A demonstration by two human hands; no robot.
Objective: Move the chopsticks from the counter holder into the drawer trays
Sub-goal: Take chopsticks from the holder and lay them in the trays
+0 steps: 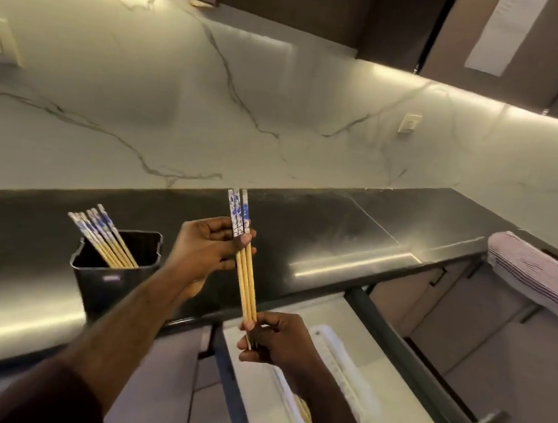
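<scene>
From the head camera, the left hand [208, 252] pinched a small bundle of chopsticks [246, 266] near their upper ends, thumb and fingers curled around them just below the glossy white tops painted with blue flowers. The right hand [274, 343] gripped the same bundle at its thin lower tips, fingers folded close around the plain, smooth, pale wooden shafts. The bundle stood nearly upright, leaning slightly, in the air above the front edge of the counter [336, 238] and the open drawer [391, 378].

More chopsticks [102, 237] of the same pattern leaned together, decorated ends up, against the left side of the holder [116, 273], a dark, squarish, matte plastic tub standing on the counter to the left of the hands. The counter was a dark, polished slab with streaks of reflected light. In the drawer below the right hand lay a long white tray [334, 358] with a rounded end and a ribbed surface; something pale wooden showed at its near end. A folded, ribbed pinkish towel [536, 273] lay at the right. The wall [212, 108] behind was pale marble with grey veins.
</scene>
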